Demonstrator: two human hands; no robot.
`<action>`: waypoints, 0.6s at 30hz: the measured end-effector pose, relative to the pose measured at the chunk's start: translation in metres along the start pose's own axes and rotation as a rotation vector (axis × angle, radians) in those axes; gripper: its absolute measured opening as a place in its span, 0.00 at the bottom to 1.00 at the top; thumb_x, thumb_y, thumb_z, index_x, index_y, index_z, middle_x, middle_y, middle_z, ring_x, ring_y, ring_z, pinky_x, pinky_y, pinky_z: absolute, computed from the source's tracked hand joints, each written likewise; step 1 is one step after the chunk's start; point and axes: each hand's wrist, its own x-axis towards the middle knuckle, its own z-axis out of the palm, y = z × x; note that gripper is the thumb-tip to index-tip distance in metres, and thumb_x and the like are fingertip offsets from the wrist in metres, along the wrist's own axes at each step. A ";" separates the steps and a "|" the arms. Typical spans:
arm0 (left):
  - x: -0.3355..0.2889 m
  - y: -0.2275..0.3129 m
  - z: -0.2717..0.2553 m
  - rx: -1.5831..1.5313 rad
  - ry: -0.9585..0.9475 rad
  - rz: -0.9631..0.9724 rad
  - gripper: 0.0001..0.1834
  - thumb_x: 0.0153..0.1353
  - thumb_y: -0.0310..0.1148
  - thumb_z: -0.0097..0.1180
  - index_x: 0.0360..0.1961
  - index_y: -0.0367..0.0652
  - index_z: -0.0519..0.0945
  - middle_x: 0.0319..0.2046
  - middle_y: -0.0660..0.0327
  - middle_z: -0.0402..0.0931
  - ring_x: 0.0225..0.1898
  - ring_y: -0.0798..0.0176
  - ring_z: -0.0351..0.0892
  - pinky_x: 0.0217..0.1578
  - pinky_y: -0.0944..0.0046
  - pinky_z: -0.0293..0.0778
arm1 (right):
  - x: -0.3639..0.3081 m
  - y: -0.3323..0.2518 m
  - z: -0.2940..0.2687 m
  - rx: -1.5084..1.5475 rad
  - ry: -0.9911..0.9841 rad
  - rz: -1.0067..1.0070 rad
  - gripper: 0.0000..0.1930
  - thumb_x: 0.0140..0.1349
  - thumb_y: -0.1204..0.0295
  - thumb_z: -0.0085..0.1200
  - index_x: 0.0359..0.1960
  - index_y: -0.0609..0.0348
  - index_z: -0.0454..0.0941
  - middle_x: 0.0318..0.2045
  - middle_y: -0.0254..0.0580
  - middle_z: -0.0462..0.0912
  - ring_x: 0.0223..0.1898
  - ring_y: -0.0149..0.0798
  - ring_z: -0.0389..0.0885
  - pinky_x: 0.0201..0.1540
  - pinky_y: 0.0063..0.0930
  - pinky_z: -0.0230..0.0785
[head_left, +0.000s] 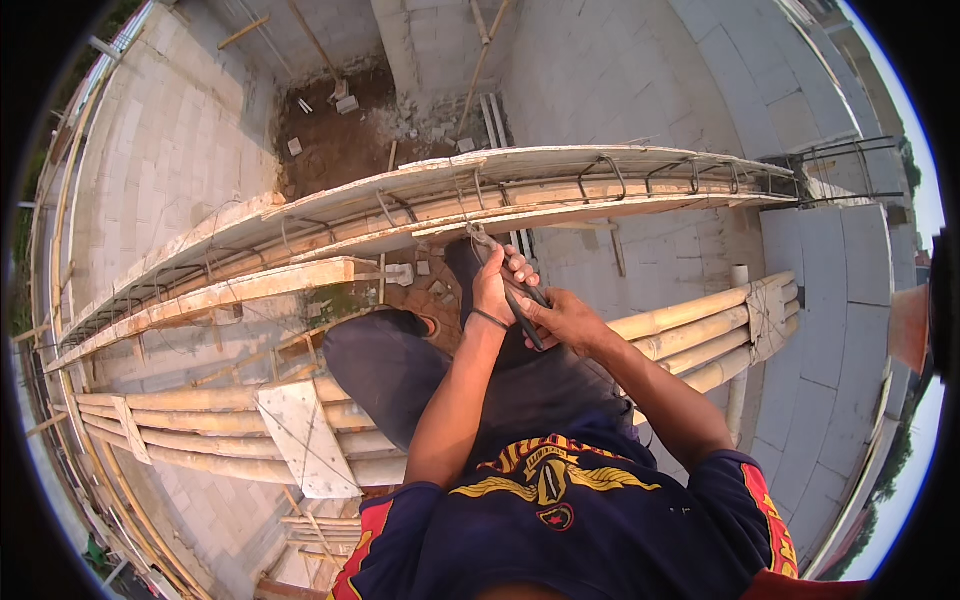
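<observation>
A pair of dark-handled pincers (524,322) is held in both my hands in front of me. My left hand (493,287) is wrapped round them near the head, a dark band at its wrist. My right hand (567,321) is closed on the handles lower down. The metal head of the pincers reaches the near board of a long wooden beam form (560,216), where a thin wire shows. Whether the jaws bite on the wire is too small to tell. Inside the form runs a reinforcement cage with bent steel stirrups (603,178).
Bundled bamboo poles (690,332) lie beneath me on both sides, with a pale board (306,438) across the left bundle. Far below is a dirt floor (345,130) with rubble. Grey block walls (830,290) rise around. Bare rebar ends (850,150) stick out at the right.
</observation>
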 end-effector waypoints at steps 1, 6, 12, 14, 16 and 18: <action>0.002 -0.002 0.001 0.073 0.034 0.034 0.15 0.71 0.47 0.46 0.34 0.47 0.69 0.21 0.66 0.66 0.22 0.65 0.67 0.29 0.60 0.69 | -0.002 0.001 -0.001 -0.333 0.103 -0.030 0.28 0.59 0.54 0.60 0.46 0.70 0.69 0.34 0.58 0.81 0.33 0.47 0.85 0.37 0.36 0.79; 0.023 -0.022 0.013 0.300 0.413 0.210 0.18 0.73 0.45 0.41 0.28 0.47 0.66 0.16 0.67 0.61 0.15 0.67 0.60 0.20 0.59 0.66 | 0.005 0.011 0.015 -1.051 0.545 -0.185 0.23 0.51 0.66 0.62 0.43 0.72 0.72 0.31 0.62 0.82 0.35 0.57 0.84 0.42 0.45 0.77; 0.014 -0.019 0.015 0.610 0.490 0.250 0.25 0.64 0.56 0.56 0.27 0.45 0.66 0.19 0.64 0.66 0.17 0.65 0.70 0.20 0.59 0.71 | 0.019 0.011 0.003 -0.922 0.404 -0.049 0.17 0.54 0.65 0.62 0.36 0.68 0.74 0.25 0.54 0.81 0.31 0.55 0.83 0.37 0.44 0.77; 0.003 -0.018 0.008 0.628 0.464 0.292 0.26 0.62 0.57 0.57 0.30 0.44 0.67 0.23 0.62 0.70 0.20 0.61 0.76 0.23 0.58 0.75 | 0.021 0.015 -0.004 -0.587 0.204 0.048 0.17 0.57 0.61 0.62 0.35 0.64 0.75 0.24 0.48 0.80 0.28 0.47 0.82 0.32 0.39 0.76; -0.007 -0.008 -0.001 0.415 0.217 0.192 0.26 0.62 0.56 0.58 0.36 0.42 0.69 0.30 0.58 0.75 0.35 0.55 0.82 0.34 0.56 0.79 | 0.026 0.020 -0.008 0.042 -0.069 0.244 0.19 0.60 0.56 0.62 0.36 0.61 0.75 0.23 0.41 0.79 0.25 0.37 0.80 0.27 0.31 0.74; -0.009 -0.003 -0.009 0.150 0.074 0.032 0.24 0.64 0.54 0.55 0.39 0.42 0.70 0.32 0.57 0.77 0.42 0.52 0.82 0.40 0.55 0.79 | 0.027 0.027 -0.009 0.567 -0.379 0.262 0.20 0.61 0.53 0.61 0.36 0.58 0.74 0.24 0.36 0.78 0.24 0.31 0.77 0.26 0.26 0.71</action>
